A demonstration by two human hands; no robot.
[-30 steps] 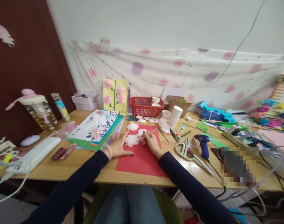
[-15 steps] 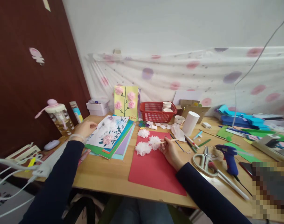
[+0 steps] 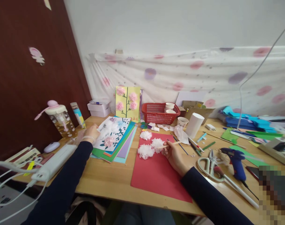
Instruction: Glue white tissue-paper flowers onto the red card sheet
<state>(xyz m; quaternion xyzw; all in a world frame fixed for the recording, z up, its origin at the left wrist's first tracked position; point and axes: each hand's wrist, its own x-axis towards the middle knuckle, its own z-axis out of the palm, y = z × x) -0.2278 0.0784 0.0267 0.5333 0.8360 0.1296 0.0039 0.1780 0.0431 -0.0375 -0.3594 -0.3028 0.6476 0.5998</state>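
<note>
My right hand (image 3: 174, 153) is closed on a thin flat wooden stick (image 3: 177, 142), which it holds over the red paper sheet (image 3: 156, 181). The stick's near end reaches a white ruffled flower (image 3: 157, 145). Two similar white flowers, one lower left (image 3: 145, 151) and one behind (image 3: 145, 135), lie on the same sheet. My left hand (image 3: 90, 132) is at the left edge of a white page with printed flowers (image 3: 110, 132), which tops a stack of coloured paper (image 3: 127, 143). Its fingers look curled, and whatever they hold is hidden.
A yellow flower picture (image 3: 127, 103) and a red basket (image 3: 160, 114) with paper cups stand at the back. Scissors (image 3: 210, 167), a blue glue gun (image 3: 236, 161) and a white paper roll (image 3: 195, 125) are on the right. A bottle (image 3: 61, 122) and power strip (image 3: 55, 162) are on the left.
My left hand has moved right and slightly down, closer to the stack of paper. My right hand keeps the stick near the flowers. The whole view has shifted a little.
</note>
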